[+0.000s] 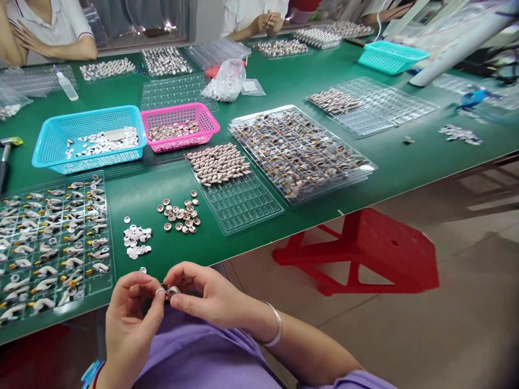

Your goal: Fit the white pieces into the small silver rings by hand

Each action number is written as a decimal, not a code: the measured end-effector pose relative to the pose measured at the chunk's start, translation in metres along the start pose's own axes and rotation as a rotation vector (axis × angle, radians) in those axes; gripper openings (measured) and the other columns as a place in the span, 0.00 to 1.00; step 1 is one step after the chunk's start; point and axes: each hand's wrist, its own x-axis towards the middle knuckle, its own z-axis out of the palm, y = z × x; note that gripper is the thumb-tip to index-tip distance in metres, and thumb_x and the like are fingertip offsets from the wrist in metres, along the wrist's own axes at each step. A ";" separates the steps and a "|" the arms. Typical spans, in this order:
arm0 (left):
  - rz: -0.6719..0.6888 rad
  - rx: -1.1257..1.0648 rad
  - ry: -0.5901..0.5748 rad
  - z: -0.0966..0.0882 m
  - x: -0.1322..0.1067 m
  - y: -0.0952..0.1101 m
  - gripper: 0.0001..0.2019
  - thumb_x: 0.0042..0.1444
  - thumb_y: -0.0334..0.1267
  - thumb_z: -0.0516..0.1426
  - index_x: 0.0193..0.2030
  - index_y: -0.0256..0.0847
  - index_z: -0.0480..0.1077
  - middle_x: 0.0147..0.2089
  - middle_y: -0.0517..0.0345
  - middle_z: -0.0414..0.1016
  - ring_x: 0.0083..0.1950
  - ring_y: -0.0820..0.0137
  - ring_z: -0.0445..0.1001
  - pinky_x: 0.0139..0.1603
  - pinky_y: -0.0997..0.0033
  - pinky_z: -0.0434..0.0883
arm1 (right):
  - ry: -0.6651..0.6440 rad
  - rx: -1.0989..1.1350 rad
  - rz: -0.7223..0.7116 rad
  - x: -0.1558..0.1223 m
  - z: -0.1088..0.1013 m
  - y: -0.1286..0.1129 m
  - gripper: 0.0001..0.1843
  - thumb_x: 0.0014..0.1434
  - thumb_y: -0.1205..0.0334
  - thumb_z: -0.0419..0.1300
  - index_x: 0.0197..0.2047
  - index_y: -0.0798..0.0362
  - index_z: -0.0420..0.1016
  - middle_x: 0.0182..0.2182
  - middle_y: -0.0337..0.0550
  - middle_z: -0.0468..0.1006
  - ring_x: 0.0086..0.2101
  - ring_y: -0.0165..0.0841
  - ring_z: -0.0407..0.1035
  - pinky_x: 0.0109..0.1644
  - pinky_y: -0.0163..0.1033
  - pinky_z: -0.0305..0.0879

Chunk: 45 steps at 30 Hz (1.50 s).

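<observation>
My left hand (135, 319) pinches a small white disc (160, 290) between thumb and index finger, just past the table's front edge. Facing it, the fingers of my right hand (205, 294) are closed on a small rounded cap (174, 292), mostly covered by the fingertips. The two pieces are close together; whether they touch I cannot tell. On the green table ahead lie a loose pile of white discs (137, 237) and a scatter of round brownish caps (182, 215). One white disc (143, 270) sits by my left fingers.
A clear tray (110, 237) of earphone-like parts lies left. Beyond are a blue basket (40, 151), a pink basket (211, 127), a half-filled tray (243, 205) and stacked trays (300, 156). A red stool (389, 248) stands right. People sit across the table (284, 227).
</observation>
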 end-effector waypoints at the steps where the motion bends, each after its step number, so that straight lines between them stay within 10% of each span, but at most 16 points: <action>1: 0.017 0.006 0.006 0.001 0.000 0.001 0.11 0.52 0.31 0.64 0.41 0.46 0.69 0.30 0.66 0.78 0.30 0.78 0.77 0.36 0.83 0.75 | -0.001 0.033 0.014 0.000 -0.001 0.002 0.13 0.57 0.61 0.66 0.44 0.57 0.71 0.35 0.39 0.73 0.34 0.27 0.67 0.43 0.36 0.65; 14: -0.164 -0.054 -0.168 -0.012 0.010 0.000 0.19 0.52 0.35 0.67 0.50 0.48 0.69 0.36 0.61 0.83 0.37 0.70 0.83 0.40 0.75 0.80 | 0.077 0.338 0.090 0.000 -0.004 0.008 0.21 0.50 0.51 0.73 0.38 0.55 0.73 0.32 0.38 0.76 0.32 0.25 0.69 0.39 0.34 0.64; 26: 0.168 0.309 -0.193 -0.004 0.016 0.006 0.02 0.54 0.38 0.64 0.34 0.45 0.79 0.32 0.61 0.83 0.32 0.70 0.82 0.33 0.78 0.78 | 0.255 -0.086 -0.057 -0.002 -0.001 0.008 0.08 0.57 0.60 0.62 0.32 0.54 0.68 0.24 0.32 0.65 0.25 0.25 0.56 0.29 0.32 0.54; 37: 0.461 0.856 -0.136 0.021 0.110 -0.004 0.09 0.59 0.41 0.58 0.35 0.48 0.82 0.34 0.53 0.80 0.34 0.62 0.75 0.37 0.66 0.69 | 0.350 0.055 -0.027 -0.008 -0.017 0.008 0.14 0.56 0.52 0.65 0.33 0.53 0.69 0.32 0.41 0.76 0.32 0.31 0.73 0.38 0.38 0.70; 45: 0.526 0.794 -0.183 0.018 0.086 0.004 0.09 0.59 0.38 0.57 0.39 0.46 0.80 0.41 0.54 0.84 0.41 0.61 0.81 0.44 0.65 0.75 | 0.337 0.043 0.006 -0.006 -0.019 0.005 0.15 0.55 0.52 0.65 0.32 0.53 0.66 0.24 0.34 0.71 0.23 0.26 0.67 0.29 0.33 0.64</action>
